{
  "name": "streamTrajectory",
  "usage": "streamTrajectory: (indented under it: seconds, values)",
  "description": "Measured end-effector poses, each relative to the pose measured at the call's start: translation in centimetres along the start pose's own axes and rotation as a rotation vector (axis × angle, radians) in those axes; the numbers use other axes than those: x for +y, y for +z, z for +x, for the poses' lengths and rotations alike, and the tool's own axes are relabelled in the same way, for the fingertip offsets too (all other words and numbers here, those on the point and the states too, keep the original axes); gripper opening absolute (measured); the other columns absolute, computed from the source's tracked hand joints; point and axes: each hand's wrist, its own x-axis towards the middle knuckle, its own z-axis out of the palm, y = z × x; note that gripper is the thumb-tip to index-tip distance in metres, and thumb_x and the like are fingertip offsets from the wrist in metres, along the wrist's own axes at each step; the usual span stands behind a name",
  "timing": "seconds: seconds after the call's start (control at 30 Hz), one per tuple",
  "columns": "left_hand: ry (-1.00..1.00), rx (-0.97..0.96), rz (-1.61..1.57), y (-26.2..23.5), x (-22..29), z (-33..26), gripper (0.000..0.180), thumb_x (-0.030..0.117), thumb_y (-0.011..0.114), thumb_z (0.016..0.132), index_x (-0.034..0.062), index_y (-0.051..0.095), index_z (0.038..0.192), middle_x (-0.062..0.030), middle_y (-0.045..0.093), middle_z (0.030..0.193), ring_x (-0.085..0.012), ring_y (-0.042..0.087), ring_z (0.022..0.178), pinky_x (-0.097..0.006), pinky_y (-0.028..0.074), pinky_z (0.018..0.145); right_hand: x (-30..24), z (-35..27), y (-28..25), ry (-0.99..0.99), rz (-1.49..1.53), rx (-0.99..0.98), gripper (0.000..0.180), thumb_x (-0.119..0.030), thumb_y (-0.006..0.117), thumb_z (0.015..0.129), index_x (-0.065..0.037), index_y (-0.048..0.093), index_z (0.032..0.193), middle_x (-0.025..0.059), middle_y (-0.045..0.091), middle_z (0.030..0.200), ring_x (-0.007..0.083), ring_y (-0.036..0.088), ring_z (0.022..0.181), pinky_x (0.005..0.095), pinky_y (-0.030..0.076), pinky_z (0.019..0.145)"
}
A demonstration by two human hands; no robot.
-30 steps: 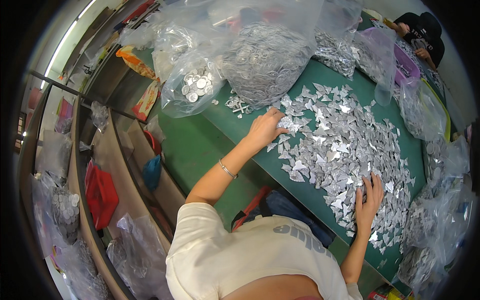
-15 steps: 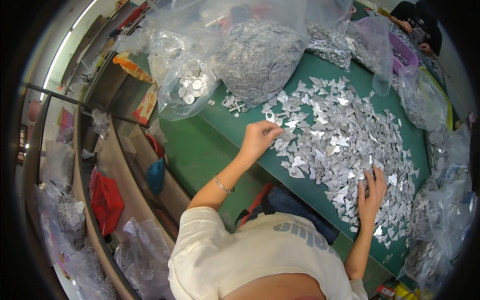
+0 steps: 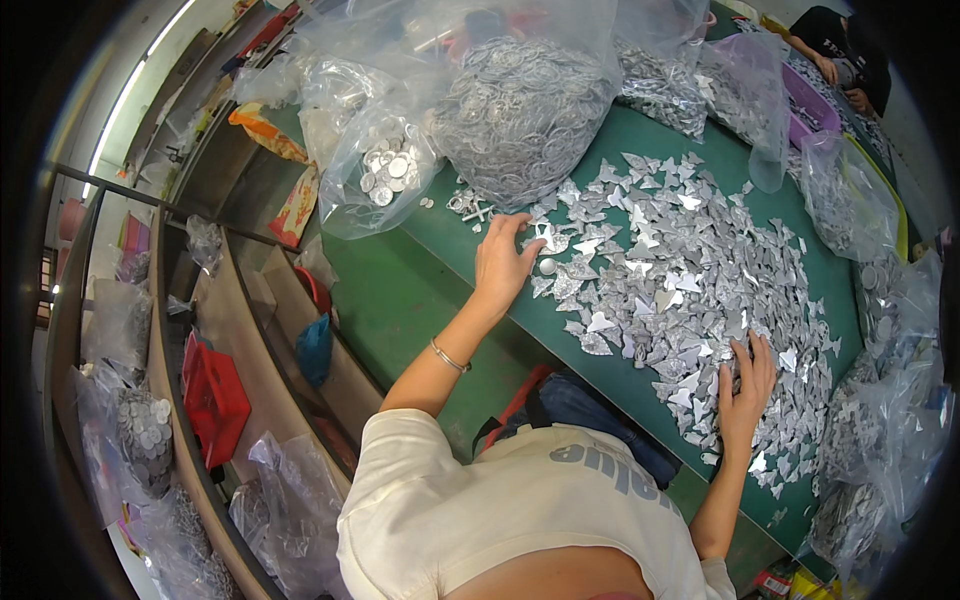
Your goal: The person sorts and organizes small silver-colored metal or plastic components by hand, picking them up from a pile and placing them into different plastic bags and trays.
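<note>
A wide pile of small silver metal pieces (image 3: 690, 270) covers the green table (image 3: 410, 290). My left hand (image 3: 505, 262) rests at the pile's left edge, fingers spread over a few pieces, next to a small round silver disc (image 3: 546, 266). My right hand (image 3: 745, 380) lies flat with fingers apart on the near right part of the pile. Neither hand visibly grips anything. A thin bracelet (image 3: 450, 357) sits on my left wrist.
A big clear bag of silver rings (image 3: 520, 110) and a smaller bag of round discs (image 3: 385, 170) stand behind the pile. More filled bags (image 3: 880, 470) line the right edge. Another person's hands (image 3: 840, 70) work at the far right. Shelves with a red bag (image 3: 215, 400) run along the left.
My left hand has slid a little leftward along the pile's edge. My right hand stays pressed on the pile, shifted slightly farther in.
</note>
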Motion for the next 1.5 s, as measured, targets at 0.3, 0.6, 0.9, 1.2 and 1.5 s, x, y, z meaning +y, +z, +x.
streamTrajectory:
  seconds: [0.3, 0.6, 0.9, 1.2, 1.5]
  values:
    - [0.230, -0.178, -0.021, -0.6, -0.6, -1.5, 0.015, 0.014, 0.067, 0.076, 0.0037, 0.063, 0.085, -0.0027, 0.058, 0.085, -0.0224, 0.058, 0.060, -0.032, 0.047, 0.057, 0.0, 0.0, 0.1, -0.004, -0.006, 0.006, 0.030, -0.008, 0.058, 0.079, -0.006, 0.058, 0.109, 0.0122, 0.046, 0.127, 0.0332, 0.037, 0.122, 0.0435, 0.025, 0.101]
    - [-0.945, -0.206, -1.740, -1.2, -2.6, 0.9, 0.018, 0.018, 0.047, 0.088, 0.0019, 0.048, 0.080, -0.0088, 0.049, 0.075, -0.0084, 0.037, 0.048, -0.018, 0.027, 0.032, 0.2, 0.0, 0.1, -0.003, -0.001, 0.007, 0.030, -0.008, 0.058, 0.078, -0.006, 0.058, 0.108, 0.0122, 0.047, 0.126, 0.0332, 0.038, 0.122, 0.0436, 0.025, 0.101]
    - [-1.149, 0.047, -1.931, -1.2, -3.1, 0.3, 0.029, 0.016, 0.036, 0.094, -0.0053, 0.041, 0.113, -0.0160, 0.049, 0.093, -0.0211, 0.051, 0.076, -0.026, 0.047, 0.055, 0.0, 0.1, -0.1, 0.018, -0.002, -0.010, 0.029, -0.008, 0.057, 0.080, -0.005, 0.057, 0.108, 0.0117, 0.046, 0.127, 0.0326, 0.037, 0.123, 0.0429, 0.024, 0.102]
    - [-1.206, 0.235, -1.844, -5.3, -2.1, -1.6, 0.033, 0.002, 0.034, 0.088, -0.0090, 0.041, 0.118, -0.0172, 0.045, 0.107, -0.0257, 0.047, 0.097, -0.038, 0.043, 0.086, 0.0, 0.1, 0.0, -0.024, -0.024, -0.019, 0.029, -0.009, 0.055, 0.080, -0.002, 0.057, 0.108, 0.0150, 0.046, 0.127, 0.0359, 0.037, 0.121, 0.0457, 0.025, 0.101]
    - [-0.690, 0.692, -1.683, -15.9, -4.8, 4.5, 0.039, -0.011, 0.043, 0.076, -0.0093, 0.036, 0.114, -0.0145, 0.040, 0.111, -0.0206, 0.047, 0.085, -0.034, 0.047, 0.077, 0.1, -0.4, 0.2, 0.013, -0.105, -0.082, 0.029, -0.014, 0.051, 0.086, -0.002, 0.055, 0.111, 0.0169, 0.042, 0.130, 0.0367, 0.033, 0.124, 0.0488, 0.022, 0.102]
